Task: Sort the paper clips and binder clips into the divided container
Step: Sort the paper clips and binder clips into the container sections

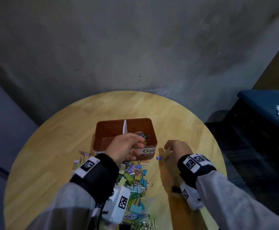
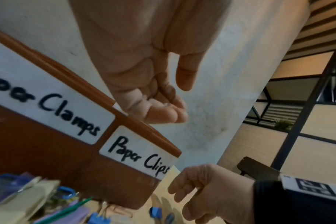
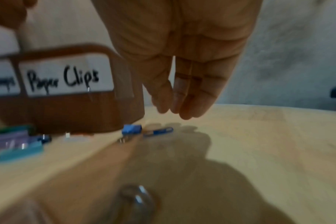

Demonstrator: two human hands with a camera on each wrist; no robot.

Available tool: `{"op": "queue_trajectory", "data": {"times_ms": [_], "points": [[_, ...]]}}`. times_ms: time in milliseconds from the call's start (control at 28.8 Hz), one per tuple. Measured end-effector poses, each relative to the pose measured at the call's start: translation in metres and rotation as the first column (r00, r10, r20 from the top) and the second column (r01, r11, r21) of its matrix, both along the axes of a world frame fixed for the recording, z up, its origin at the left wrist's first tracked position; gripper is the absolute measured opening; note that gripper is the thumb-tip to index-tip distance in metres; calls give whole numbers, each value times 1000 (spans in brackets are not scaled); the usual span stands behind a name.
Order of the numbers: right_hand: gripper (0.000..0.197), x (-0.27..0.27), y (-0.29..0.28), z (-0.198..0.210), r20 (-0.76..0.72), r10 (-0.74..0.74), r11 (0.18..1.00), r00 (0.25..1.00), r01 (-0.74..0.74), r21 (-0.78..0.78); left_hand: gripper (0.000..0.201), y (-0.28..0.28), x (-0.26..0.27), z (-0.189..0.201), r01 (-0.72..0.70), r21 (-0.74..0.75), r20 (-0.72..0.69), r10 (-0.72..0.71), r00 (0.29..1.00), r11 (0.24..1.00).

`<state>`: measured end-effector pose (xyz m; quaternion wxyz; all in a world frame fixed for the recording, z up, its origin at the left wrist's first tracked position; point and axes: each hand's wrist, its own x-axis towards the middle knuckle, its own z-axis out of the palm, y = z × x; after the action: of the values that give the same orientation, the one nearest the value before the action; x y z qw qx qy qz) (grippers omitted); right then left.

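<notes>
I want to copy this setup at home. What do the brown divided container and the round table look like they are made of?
The brown divided container looks like moulded plastic with a matte finish: rounded corners, thin even rim. The round table looks like light wood with a smooth finish: jointed strips and visible grain, though a laminate is possible.

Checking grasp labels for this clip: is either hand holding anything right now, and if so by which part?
Nothing visibly held. The left hand hovers over the container with loosely curled, empty fingers. The right hand hangs open above the blue binder clip, not touching it.

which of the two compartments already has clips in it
The right compartment, labelled Paper Clips, holds coloured clips; the left one looks empty.
</notes>
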<state>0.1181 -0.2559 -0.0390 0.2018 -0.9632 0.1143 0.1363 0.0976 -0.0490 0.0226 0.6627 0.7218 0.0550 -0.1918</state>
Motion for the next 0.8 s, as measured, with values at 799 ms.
{"op": "queue_trajectory", "data": {"times_ms": [799], "points": [[28, -13, 24, 0, -203, 103, 962, 974, -150, -229, 19, -53, 0, -55, 189, 977, -208, -678, 705, -102]]}}
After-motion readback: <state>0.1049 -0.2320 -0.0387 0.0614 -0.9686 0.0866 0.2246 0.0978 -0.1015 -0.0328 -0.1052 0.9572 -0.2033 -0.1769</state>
